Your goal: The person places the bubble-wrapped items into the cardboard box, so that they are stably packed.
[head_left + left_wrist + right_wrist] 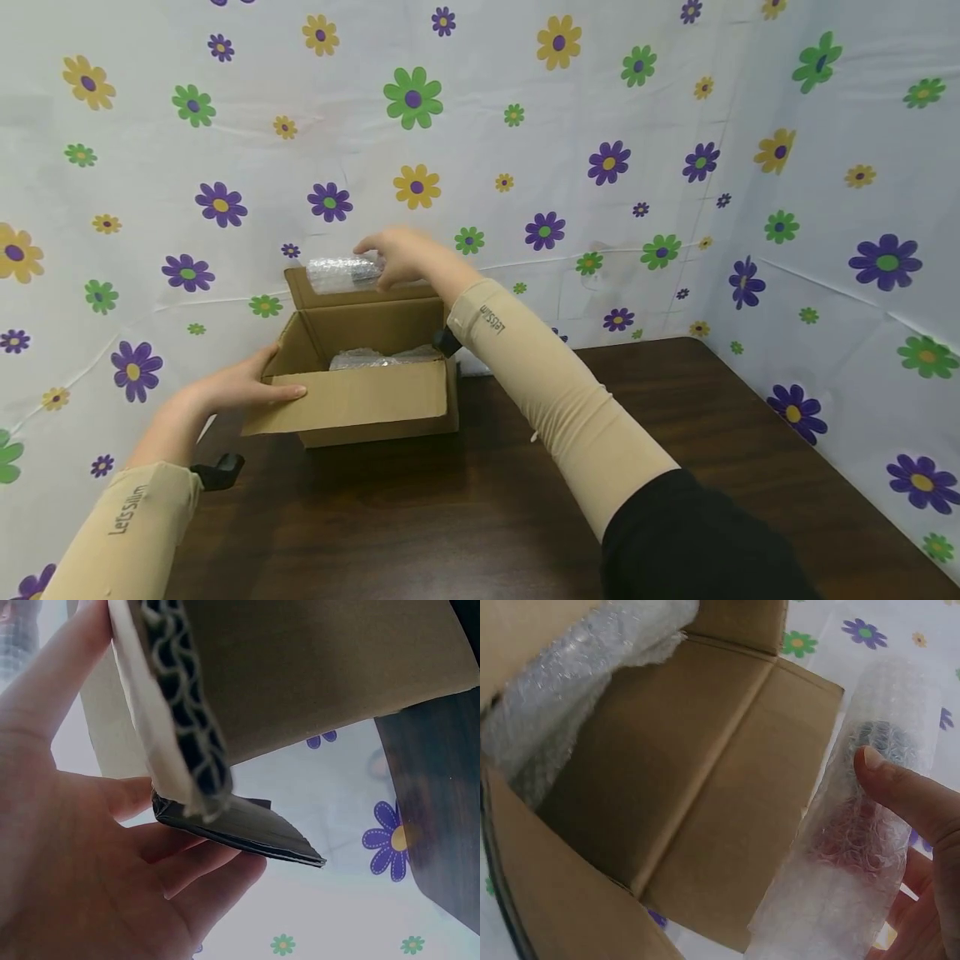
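Observation:
My right hand (405, 257) holds a bubble-wrapped bundle (332, 275) above the back of an open cardboard box (378, 435). In the right wrist view the thumb presses on the bubble wrap (799, 919), and a dark and reddish object shows blurred through it. My left hand (236, 386) grips the box at its front left corner, the thumb lying over the front flap (360, 397). The left wrist view has its fingers under a folded side flap (247, 829). Inside the box lies more bubble wrap (600, 664), its contents hidden.
The box stands on a dark brown wooden table (420, 525), close to a wall covering (465, 125) with printed flowers. Its back flap (300, 290) stands up against the wall. To the right of the box the table (645, 392) runs to a side wall (840, 292).

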A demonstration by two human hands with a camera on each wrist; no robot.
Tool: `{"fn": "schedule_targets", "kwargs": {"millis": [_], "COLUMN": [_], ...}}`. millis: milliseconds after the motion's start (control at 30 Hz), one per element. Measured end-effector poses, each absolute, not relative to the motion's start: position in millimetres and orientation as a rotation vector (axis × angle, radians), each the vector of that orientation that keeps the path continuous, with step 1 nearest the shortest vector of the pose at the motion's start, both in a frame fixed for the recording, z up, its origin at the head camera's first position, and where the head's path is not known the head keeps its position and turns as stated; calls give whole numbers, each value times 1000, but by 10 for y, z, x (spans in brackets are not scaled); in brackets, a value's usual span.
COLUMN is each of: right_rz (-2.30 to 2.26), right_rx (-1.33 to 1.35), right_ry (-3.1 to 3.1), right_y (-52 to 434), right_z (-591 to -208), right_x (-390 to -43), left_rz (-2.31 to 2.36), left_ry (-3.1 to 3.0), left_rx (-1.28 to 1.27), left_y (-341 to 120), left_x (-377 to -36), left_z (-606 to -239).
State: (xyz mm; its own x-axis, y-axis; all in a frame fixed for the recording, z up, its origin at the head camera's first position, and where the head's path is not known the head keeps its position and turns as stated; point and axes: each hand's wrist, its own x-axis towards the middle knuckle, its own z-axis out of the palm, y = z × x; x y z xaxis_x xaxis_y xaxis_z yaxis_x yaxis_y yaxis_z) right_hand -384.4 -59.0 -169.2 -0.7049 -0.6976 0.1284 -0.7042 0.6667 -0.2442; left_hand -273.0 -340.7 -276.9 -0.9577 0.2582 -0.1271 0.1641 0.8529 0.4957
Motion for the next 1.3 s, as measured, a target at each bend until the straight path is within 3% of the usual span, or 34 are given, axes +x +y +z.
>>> {"fn": "schedule_targets", "kwargs": {"millis": [600, 1300], "right_rz": [355, 380], "right_rx": [1051, 1103], "right_ry": [-2911, -2962], "right_y": [-762, -792], "right_z": [-2150, -2320], "right_x": [-3893, -3950], "left_rz": [742, 747], "left_ry": [2843, 2848], "left_rx": [321, 306], "left_y": [-3378, -3391], "left_x": [-2704, -2693], "left_z": [-2748, -2774]}}
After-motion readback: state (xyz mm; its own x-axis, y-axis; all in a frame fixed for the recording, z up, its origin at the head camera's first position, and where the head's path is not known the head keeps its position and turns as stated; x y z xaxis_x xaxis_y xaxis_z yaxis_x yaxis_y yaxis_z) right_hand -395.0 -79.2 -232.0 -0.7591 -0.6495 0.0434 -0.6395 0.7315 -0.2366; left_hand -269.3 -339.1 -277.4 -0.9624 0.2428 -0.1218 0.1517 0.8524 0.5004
